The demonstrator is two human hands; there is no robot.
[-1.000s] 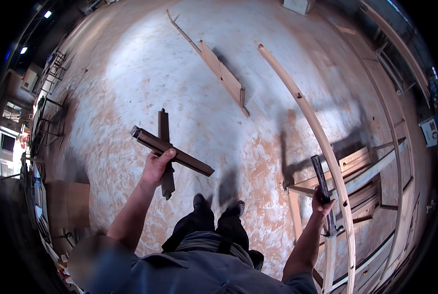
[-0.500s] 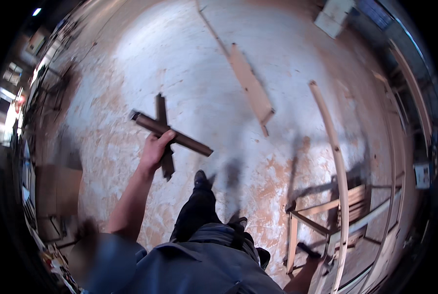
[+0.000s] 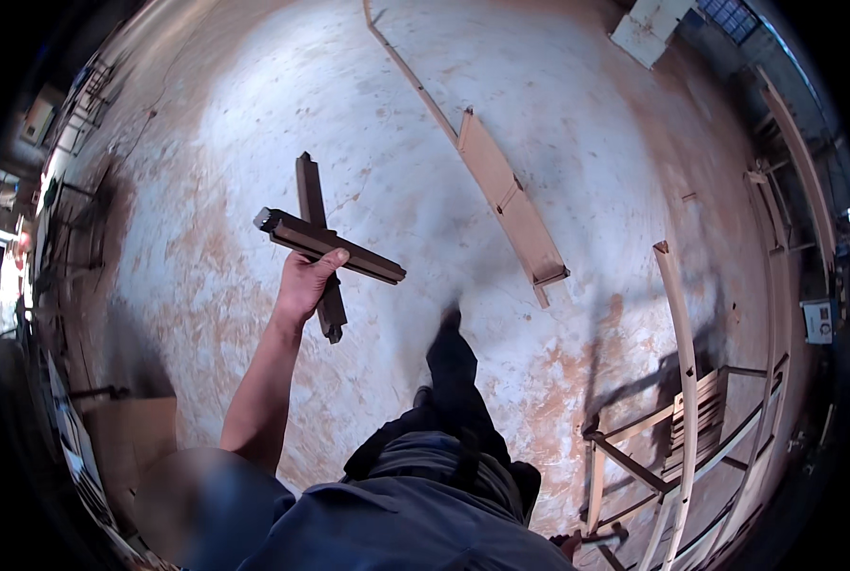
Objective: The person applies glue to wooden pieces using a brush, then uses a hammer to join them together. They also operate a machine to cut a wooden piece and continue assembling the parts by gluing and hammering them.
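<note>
My left hand [image 3: 309,285] is closed around a bundle of dark brown wooden bars [image 3: 335,249], held out over the floor left of my legs. The bars cross each other: some slant down to the right, others stand nearly upright behind them, and they have notched ends. Only part of my right hand [image 3: 570,544] shows at the lower right edge. It grips a tool that looks like a hammer [image 3: 608,539], its dark head toward the wooden frame [image 3: 625,466] beside it.
On the worn concrete floor ahead lies a long wooden panel [image 3: 511,214] joined to a thin rail. A long wooden strip [image 3: 680,352] stands over the frame on my right. To the left is a brown board [image 3: 139,438]; a pale cabinet [image 3: 650,30] stands far right.
I have stepped forward, and the frame, strip and panel have shifted in view. The bars stay in my left hand. My right hand has moved lower, nearer the picture's edge.
</note>
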